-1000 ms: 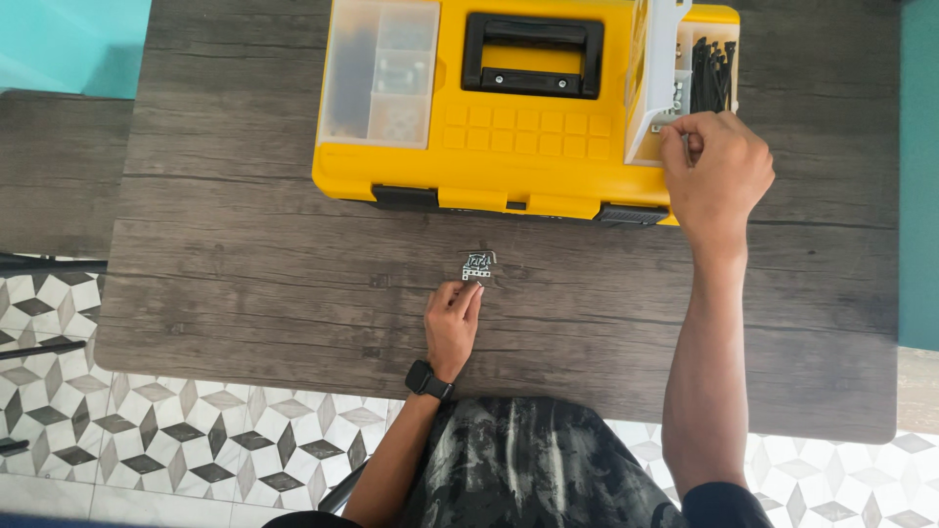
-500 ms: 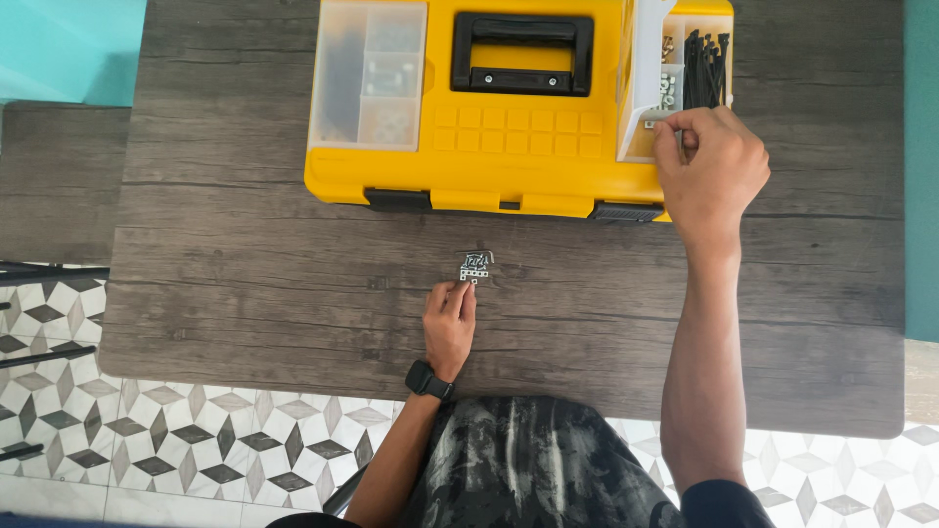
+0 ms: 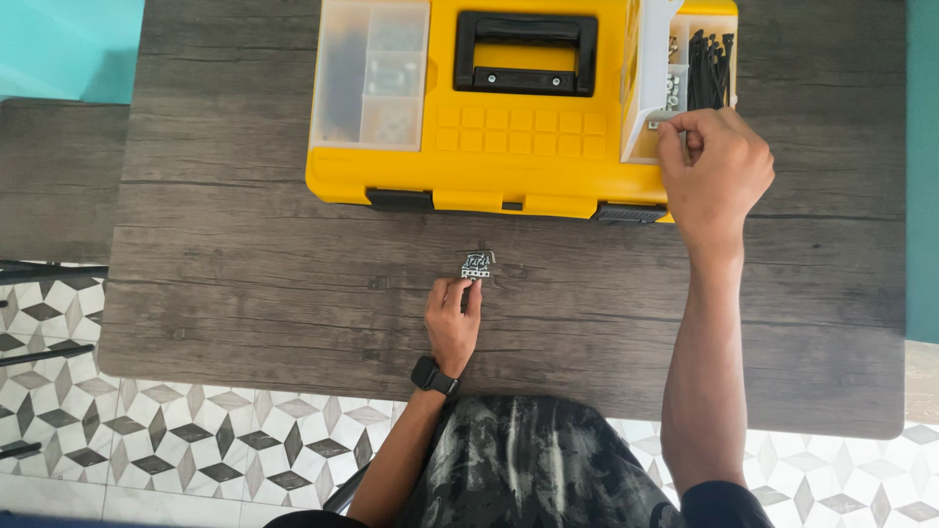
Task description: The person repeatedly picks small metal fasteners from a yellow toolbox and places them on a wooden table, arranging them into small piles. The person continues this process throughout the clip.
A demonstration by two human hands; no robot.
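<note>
A yellow toolbox (image 3: 518,127) with a black handle (image 3: 525,54) lies at the far side of a dark wooden table (image 3: 245,254). Its right lid compartment stands open with the clear lid (image 3: 653,68) raised. My right hand (image 3: 714,176) pinches the front edge of that lid, beside black cable ties (image 3: 709,73) and small metal parts. My left hand (image 3: 452,323) rests on the table with its fingertips touching a small pile of metal pieces (image 3: 477,264). A black watch (image 3: 430,375) is on that wrist.
The toolbox's left compartment (image 3: 370,73) is shut under a clear lid with small hardware inside. Black latches (image 3: 401,199) line the box's near side. A patterned tile floor (image 3: 147,440) lies below the table's near edge, a bench (image 3: 59,176) at left.
My left fingertips have closed in on the small metal pile. My right hand stays at the lid's edge with only slight shifts.
</note>
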